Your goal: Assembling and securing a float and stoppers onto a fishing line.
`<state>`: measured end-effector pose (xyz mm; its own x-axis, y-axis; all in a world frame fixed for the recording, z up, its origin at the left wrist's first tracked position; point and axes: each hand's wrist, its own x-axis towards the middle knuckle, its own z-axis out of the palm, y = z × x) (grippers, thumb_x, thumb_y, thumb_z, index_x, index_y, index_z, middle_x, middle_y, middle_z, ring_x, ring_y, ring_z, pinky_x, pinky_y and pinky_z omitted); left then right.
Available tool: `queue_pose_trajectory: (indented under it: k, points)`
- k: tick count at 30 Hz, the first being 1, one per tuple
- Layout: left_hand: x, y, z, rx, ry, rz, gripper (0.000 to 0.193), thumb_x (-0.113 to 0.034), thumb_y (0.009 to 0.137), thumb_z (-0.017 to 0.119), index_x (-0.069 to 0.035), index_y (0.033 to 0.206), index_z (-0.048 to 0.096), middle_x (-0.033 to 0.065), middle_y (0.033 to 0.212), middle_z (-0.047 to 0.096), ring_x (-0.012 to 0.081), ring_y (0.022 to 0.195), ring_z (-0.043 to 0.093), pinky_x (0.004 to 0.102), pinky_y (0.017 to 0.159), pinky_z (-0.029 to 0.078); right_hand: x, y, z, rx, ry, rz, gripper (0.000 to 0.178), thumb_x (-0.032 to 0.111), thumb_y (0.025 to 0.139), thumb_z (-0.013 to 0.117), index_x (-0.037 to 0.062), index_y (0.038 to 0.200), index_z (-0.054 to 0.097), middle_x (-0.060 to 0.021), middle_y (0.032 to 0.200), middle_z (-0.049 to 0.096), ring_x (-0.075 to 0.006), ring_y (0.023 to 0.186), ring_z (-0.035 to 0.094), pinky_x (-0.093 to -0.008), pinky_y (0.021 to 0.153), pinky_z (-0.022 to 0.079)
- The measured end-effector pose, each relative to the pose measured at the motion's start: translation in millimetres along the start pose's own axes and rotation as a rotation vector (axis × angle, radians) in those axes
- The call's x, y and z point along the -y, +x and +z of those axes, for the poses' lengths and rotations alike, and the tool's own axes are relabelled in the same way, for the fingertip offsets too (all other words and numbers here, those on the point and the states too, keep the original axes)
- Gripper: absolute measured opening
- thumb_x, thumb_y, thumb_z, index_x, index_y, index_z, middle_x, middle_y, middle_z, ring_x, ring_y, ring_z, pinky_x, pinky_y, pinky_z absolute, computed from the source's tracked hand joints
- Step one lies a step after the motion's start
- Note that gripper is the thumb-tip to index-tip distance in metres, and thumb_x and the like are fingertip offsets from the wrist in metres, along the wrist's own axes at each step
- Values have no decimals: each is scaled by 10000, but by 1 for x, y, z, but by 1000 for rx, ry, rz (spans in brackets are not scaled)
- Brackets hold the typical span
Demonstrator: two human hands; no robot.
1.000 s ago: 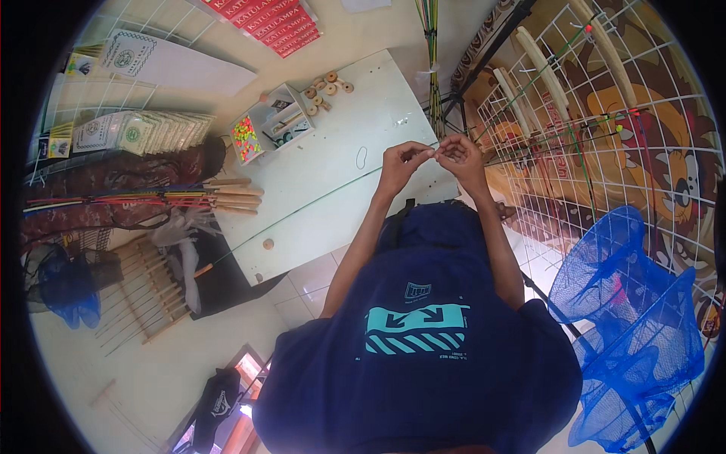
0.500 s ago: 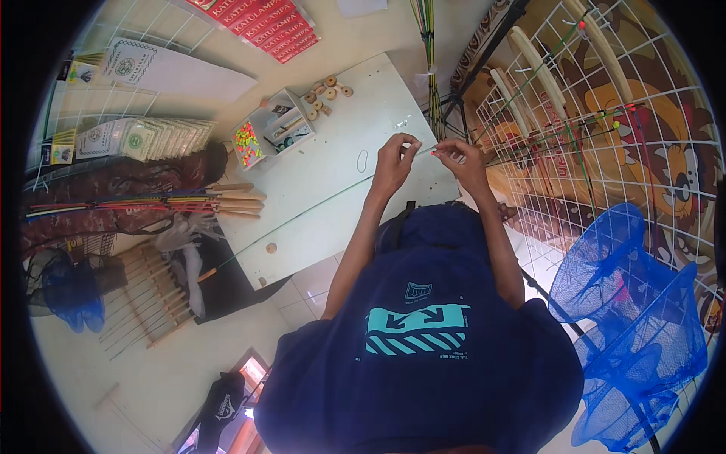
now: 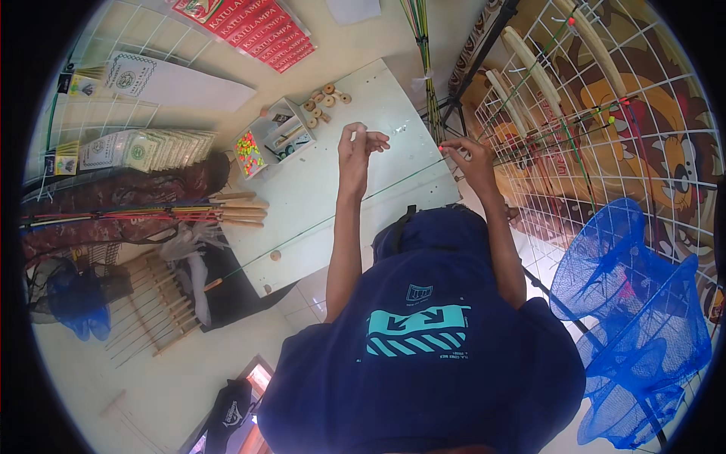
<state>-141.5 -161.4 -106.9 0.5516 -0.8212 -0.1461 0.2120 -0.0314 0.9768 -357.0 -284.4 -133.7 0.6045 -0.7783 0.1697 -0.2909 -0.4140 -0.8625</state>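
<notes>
A thin green fishing rod [image 3: 302, 231] slants across the white table, its wooden handle [image 3: 214, 284] past the table's left edge. My right hand [image 3: 475, 161] pinches it close to its tip, where a small red bit [image 3: 442, 149] shows by the fingertips. Above the table, left of that tip, my left hand [image 3: 358, 151] is raised with loosely bent fingers apart. I can make out nothing in it, though a fine thread could escape notice.
On the white table [image 3: 318, 197] stand a divided box [image 3: 287, 135] with bright beads at one end and several wooden spools [image 3: 329, 100]. Bundled rods [image 3: 136, 212] lie left. A white wire grid [image 3: 605, 151] and blue nets [image 3: 628, 303] flank my right side.
My left hand has moved left, away from the rod tip, and its fingers have spread. My right hand stays at the tip, slightly farther right. The thread loop on the table no longer shows.
</notes>
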Motion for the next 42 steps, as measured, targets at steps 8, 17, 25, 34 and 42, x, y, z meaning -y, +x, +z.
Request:
queue_pose_trajectory:
  k: [8,17,25,34,42]
  points:
    - [-8,0,52,32,-500,8,233,-335,1049,329,-102,1050,318,305,1255,536,385,1108,604,457,990,465,19,7,-10,24,-12,-16,183,50,816,680,29,997,698,-114,854,684,-201,702,624,-315,662,486]
    - [2,6,80,79,-349,91,217,-284,1055,283,-69,1079,299,227,1464,330,373,1246,497,436,1011,478,20,5,-14,-49,90,130,176,71,842,656,6,1004,676,-131,894,691,-220,810,665,-339,732,507]
    - [23,11,110,82,-515,100,225,-302,1055,290,-82,1087,263,218,1439,347,366,1206,534,413,955,507,15,6,-18,-60,-226,-191,129,70,838,648,-2,940,678,-141,899,669,-268,801,627,-376,735,480]
    - [43,16,123,267,208,146,227,-242,1052,321,-20,1092,341,241,944,634,282,818,677,383,674,509,12,6,-24,-4,-72,-51,145,57,828,665,4,963,668,-112,867,623,-224,714,607,-337,673,479]
    - [31,33,112,510,453,6,241,-270,1051,335,-30,1040,327,158,716,545,260,608,595,390,570,461,-3,6,-23,-53,71,37,182,52,806,707,17,975,652,-77,816,666,-170,759,643,-298,717,497]
